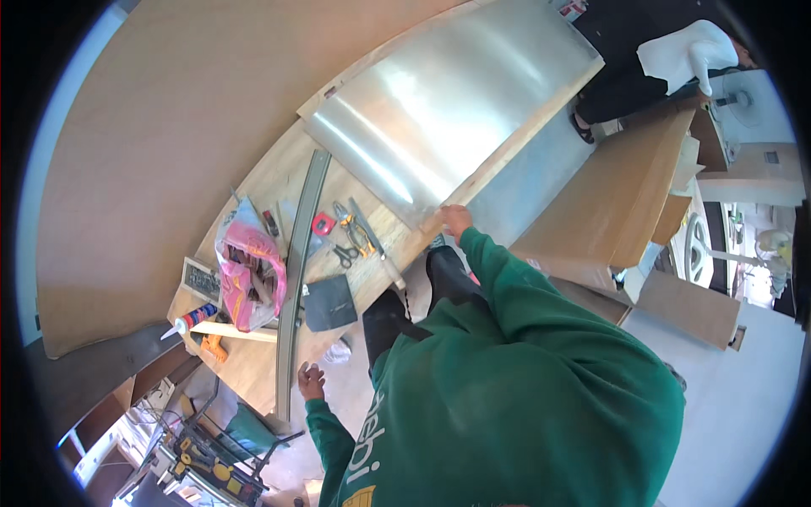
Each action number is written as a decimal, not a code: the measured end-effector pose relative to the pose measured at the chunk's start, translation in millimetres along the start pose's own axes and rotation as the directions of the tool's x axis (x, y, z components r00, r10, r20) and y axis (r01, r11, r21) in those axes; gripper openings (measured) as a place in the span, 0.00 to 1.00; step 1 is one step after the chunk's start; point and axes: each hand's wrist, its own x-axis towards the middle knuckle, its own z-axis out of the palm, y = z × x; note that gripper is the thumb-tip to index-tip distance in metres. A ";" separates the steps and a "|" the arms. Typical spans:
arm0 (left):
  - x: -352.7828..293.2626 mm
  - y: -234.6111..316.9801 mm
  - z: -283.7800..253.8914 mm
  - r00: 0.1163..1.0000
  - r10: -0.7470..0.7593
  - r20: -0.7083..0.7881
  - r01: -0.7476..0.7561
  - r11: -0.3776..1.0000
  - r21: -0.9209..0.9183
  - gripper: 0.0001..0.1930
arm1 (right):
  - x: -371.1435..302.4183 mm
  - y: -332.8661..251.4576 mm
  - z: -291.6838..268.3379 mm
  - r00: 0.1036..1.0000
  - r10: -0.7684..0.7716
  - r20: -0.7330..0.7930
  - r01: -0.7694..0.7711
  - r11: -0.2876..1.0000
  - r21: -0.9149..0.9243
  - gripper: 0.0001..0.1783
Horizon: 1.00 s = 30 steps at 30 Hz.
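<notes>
A large shiny metal sheet (448, 101) lies flat along the wooden workbench (355, 270). My right hand (457, 221) is at the bench edge by the sheet's near corner, fingers bent toward it; whether they grip the sheet or rest there is too small to tell. Lower left, my left hand (311, 381) hangs beside the bench with its fingers apart and nothing in them. Close to it is the end of a long grey metal rail (291, 338), which lies across the bench. A dark square plate (329, 302) lies beside the rail.
Pliers (353, 228), scissors (345, 256), a red tape measure (323, 224) and a pink bag (245, 270) lie on the bench. A sealant tube (196, 318) and an orange tool (214, 347) are at its left end. Right: a big cardboard box (617, 186) and another person (688, 55).
</notes>
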 end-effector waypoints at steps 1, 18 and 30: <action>-8.4 20.6 7.3 0.999 0.040 -0.001 -0.040 0.998 0.039 0.29 | 11.4 -8.5 -3.0 1.000 0.019 -0.025 -0.019 1.000 0.003 0.15; -54.6 254.1 327.4 0.569 0.732 0.375 -0.810 0.421 0.408 0.45 | -1.6 -89.9 -55.4 0.983 0.090 0.162 -0.150 0.901 0.408 0.12; -83.4 304.2 362.2 0.289 0.552 0.782 -0.851 -0.226 0.475 0.65 | -87.8 -169.9 -90.6 0.960 -0.138 0.243 0.020 0.900 0.435 0.11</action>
